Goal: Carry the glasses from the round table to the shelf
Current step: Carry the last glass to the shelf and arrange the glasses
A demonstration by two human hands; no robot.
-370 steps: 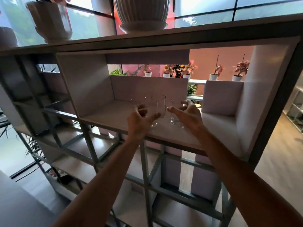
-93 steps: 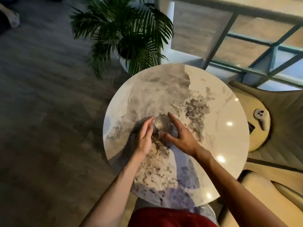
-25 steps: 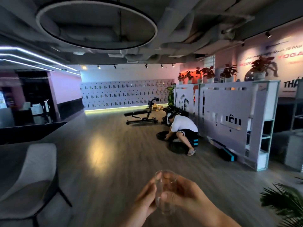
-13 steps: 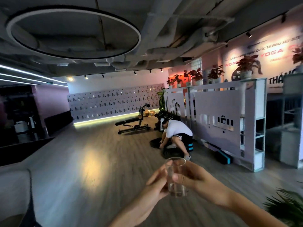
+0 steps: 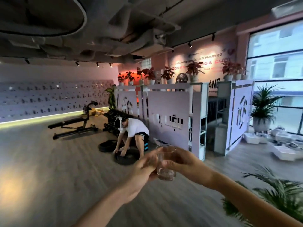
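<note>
Two hands, one glass (image 5: 166,162). The left hand (image 5: 143,167) has its fingers curled against the glass's left side, and the right hand (image 5: 186,163) wraps it from the right, thumb across the front. So both are gripping the same clear tumbler, upright, up in the air over the wood floor (image 5: 49,177).

Just past it there's one person (image 5: 133,133) crouched in a white shirt, both their hands on a black weight plate (image 5: 125,158), with a second plate (image 5: 106,145) beside it. There's one workout bench (image 5: 73,126) further left. A white partition unit (image 5: 170,115) has red-leaved pot plants (image 5: 194,71) on top, too blurry to count. There are two green palms: one (image 5: 262,110) by the window, one (image 5: 278,194) at the bottom right.
</note>
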